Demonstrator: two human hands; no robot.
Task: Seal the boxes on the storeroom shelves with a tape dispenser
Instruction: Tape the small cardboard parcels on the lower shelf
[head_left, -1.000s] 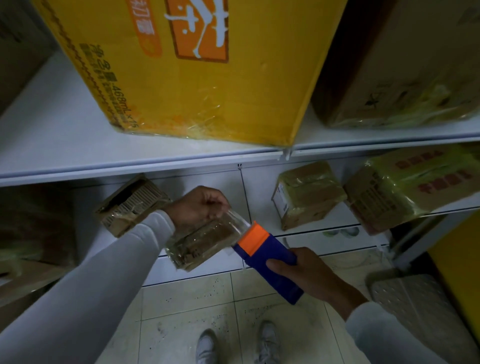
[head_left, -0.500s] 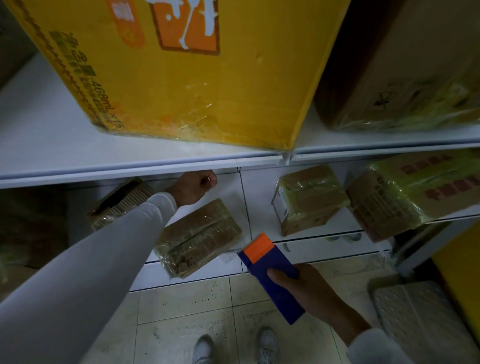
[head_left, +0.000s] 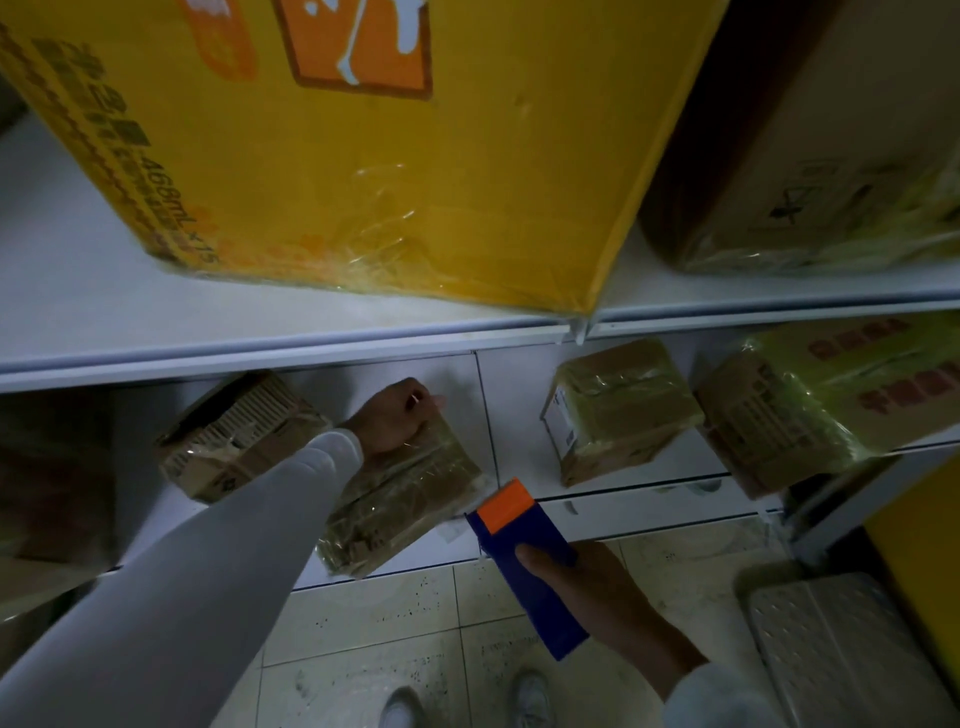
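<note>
Gripping the blue-and-orange tape dispenser (head_left: 524, 564) with curled fingers above the tiled floor (head_left: 405, 623), the right hand (head_left: 597, 597) holds it just off the lower shelf (head_left: 623, 499), where the left hand (head_left: 397, 415) rests, fingers curled, on the far end of a taped box (head_left: 405, 499), under the yellow carton (head_left: 363, 156).

Upper white shelf (head_left: 78, 291) carrying yellow box (head_left: 363, 171), brown box (head_left: 841, 171) right of it, lower shelf (head_left: 649, 496) below yellow box carrying four taped boxes, flat box (head_left: 410, 499) nearest its front edge, tiled floor (head_left: 415, 623) beneath
</note>
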